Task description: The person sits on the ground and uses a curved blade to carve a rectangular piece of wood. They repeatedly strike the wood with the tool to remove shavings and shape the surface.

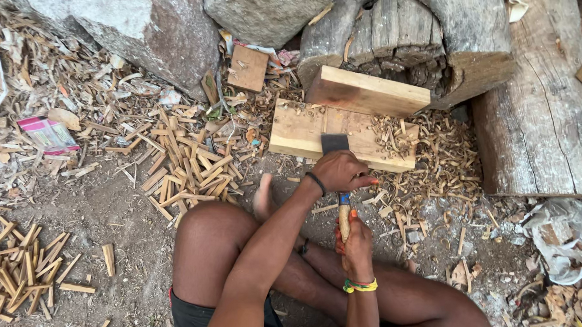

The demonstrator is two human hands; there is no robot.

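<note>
I sit on the ground with my knees apart. My right hand (356, 244), with a yellow-green band at the wrist, grips the wooden handle (344, 221) of a wide chisel. Its dark metal blade (335, 144) rests on a pale wooden block (297, 129) in front of me. My left hand (342, 172), with a black wristband, is closed over the chisel's shank just below the blade. A second pale plank (368, 91) lies tilted on the block's far edge. I cannot tell whether anything small lies under my left hand.
Curled wood shavings (441, 156) surround the block. Split sticks lie in a pile at left (188, 161) and another at lower left (16, 278). Large rocks (154, 30), a stump (405, 29) and a thick log (544, 108) stand behind. A pink packet (47, 134) and crumpled plastic (559, 238) lie nearby.
</note>
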